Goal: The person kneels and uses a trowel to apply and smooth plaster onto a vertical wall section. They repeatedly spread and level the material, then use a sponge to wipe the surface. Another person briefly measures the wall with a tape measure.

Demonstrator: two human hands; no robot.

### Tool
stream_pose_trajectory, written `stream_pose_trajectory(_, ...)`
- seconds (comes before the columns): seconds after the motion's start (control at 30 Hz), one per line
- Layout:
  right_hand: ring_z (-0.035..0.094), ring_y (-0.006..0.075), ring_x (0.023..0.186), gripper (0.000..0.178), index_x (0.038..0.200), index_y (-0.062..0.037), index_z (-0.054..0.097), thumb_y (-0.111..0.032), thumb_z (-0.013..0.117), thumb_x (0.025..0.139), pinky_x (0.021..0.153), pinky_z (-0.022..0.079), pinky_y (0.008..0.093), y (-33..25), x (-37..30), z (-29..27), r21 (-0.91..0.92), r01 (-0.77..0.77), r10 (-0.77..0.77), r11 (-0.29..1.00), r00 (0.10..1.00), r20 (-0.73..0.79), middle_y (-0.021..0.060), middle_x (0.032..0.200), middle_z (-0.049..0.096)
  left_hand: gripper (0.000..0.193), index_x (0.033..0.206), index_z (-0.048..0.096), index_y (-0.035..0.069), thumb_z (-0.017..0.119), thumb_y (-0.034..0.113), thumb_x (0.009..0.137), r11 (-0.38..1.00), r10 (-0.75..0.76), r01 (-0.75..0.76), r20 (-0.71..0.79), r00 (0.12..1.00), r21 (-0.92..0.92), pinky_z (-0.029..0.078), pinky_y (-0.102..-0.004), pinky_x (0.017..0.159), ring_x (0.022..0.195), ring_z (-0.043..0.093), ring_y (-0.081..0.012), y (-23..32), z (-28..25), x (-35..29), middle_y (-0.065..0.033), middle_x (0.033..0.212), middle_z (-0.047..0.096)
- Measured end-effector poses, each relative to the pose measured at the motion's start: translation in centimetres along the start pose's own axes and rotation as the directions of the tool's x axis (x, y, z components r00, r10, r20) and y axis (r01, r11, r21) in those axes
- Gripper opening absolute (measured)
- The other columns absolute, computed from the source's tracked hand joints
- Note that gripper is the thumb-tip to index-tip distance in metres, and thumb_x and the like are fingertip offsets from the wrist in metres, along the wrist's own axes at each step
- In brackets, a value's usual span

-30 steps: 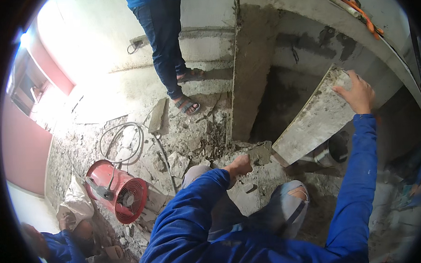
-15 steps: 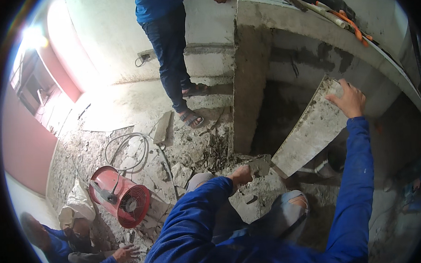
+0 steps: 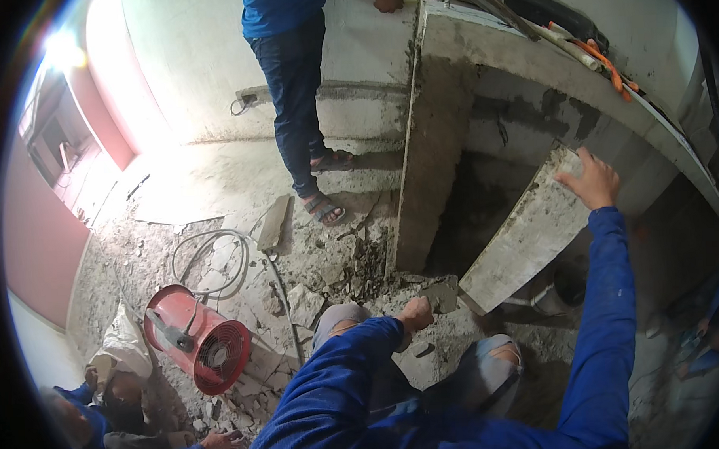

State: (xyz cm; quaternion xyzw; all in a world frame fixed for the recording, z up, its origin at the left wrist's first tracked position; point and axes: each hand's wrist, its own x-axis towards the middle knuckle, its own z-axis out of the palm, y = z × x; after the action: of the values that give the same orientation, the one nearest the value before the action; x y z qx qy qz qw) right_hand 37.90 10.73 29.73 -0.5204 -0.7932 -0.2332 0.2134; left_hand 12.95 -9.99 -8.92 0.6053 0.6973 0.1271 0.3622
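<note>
My right hand (image 3: 596, 182) grips the upper end of a long grey concrete slab (image 3: 526, 238), thumb on its face and fingers over the edge. The slab leans at a slant, its lower end by the rubble in front of a dark opening under a concrete counter (image 3: 519, 38). My left hand (image 3: 415, 313) is closed low over the debris, between my knees and the pillar. A flat grey blade like a trowel's (image 3: 441, 294) extends from that fist toward the slab's foot; its handle is hidden in my fingers.
A red drum-shaped blower (image 3: 197, 339) and a coiled grey cable (image 3: 218, 257) lie on broken rubble to the left. One person (image 3: 299, 92) stands by the wall; another (image 3: 121, 427) sits at lower left. Beside the slab is a dark bucket-like container (image 3: 564, 290).
The whole view has tilted slightly. Both my hands keep their grips, and the slab stays leaning nearly as before. The seated person's hand has shifted a little.
</note>
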Motion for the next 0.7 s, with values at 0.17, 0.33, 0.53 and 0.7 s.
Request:
stream_pose_trajectory(0.17,0.064,0.0402,0.099,0.073,0.118,-0.0151,0.058,-0.065,0.074,0.068,0.079,0.049,0.0526,-0.3,0.1,-0.4,0.012,0.001,-0.002,1.0,1.0,0.024,0.017,0.102,0.069,0.029,0.091,0.064,-0.007,0.065,0.018,0.077,0.99,-0.088,0.073,-0.13,0.988,-0.121,0.054,-0.0473,0.072,0.089,0.067,-0.0409,0.5,3.3,-0.2,-0.0284,0.09,0.067)
stream_pose_trajectory(0.33,0.064,0.0396,0.1,0.074,0.118,-0.0129,0.058,-0.065,0.074,0.068,0.08,0.049,0.0525,-0.4,0.1,-0.8,-0.003,-0.019,0.02,1.0,0.997,0.072,0.0163,0.104,0.069,0.036,0.103,0.061,-0.006,0.066,0.02,0.079,0.915,-0.275,0.263,0.006,0.961,-0.306,0.054,-0.0467,0.076,0.092,0.067,-0.0414,1.4,10.5,-2.2,-0.0289,0.092,0.067)
stream_pose_trajectory(0.53,0.063,0.0401,0.101,0.073,0.118,-0.0122,0.057,-0.064,0.074,0.07,0.08,0.05,0.0506,-0.2,-0.1,-0.9,-0.013,0.006,-0.006,1.0,0.998,0.059,0.0164,0.105,0.069,0.042,0.11,0.057,-0.004,0.067,0.023,0.08,0.798,-0.39,0.381,0.081,0.917,-0.467,0.053,-0.0479,0.082,0.097,0.066,-0.0411,0.2,16.9,-1.7,-0.0274,0.101,0.067)
stream_pose_trajectory(0.7,0.063,0.0414,0.1,0.068,0.118,-0.0101,0.056,-0.057,0.075,0.073,0.081,0.049,0.0498,-0.6,-0.5,-1.9,-0.039,0.005,0.0,0.999,0.994,0.106,0.0182,0.105,0.068,0.046,0.114,0.054,-0.003,0.07,0.026,0.081,0.856,-0.361,0.365,0.082,0.929,-0.367,0.053,-0.048,0.084,0.102,0.065,-0.0406,-0.8,17.7,-0.8,-0.0271,0.106,0.066)
